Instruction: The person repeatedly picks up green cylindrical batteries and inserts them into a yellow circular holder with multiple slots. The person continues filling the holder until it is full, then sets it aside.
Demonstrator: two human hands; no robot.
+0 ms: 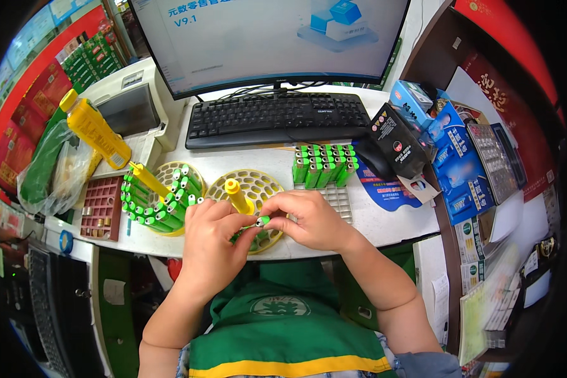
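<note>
Both my hands meet over the near edge of a round yellow rack (269,189) with oval holes and an upright yellow handle (238,195). My left hand (215,236) and my right hand (310,217) pinch a small green lighter (263,221) between thumbs and fingers. Green shows in the rack beneath my left fingers, partly hidden. To the left stands a similar yellow rack (170,171), filled around much of its ring with upright green lighters (160,217). Beyond my right hand, several green lighters (324,165) stand in rows in a pale gridded tray (341,205).
A black keyboard (277,120) and a monitor (264,44) stand behind the racks. At left are a yellow bottle (97,132), a dark red compartment tray (101,208) and a printer (129,107). A mouse (373,159), a black box (398,146) and blue packages (457,164) crowd the right.
</note>
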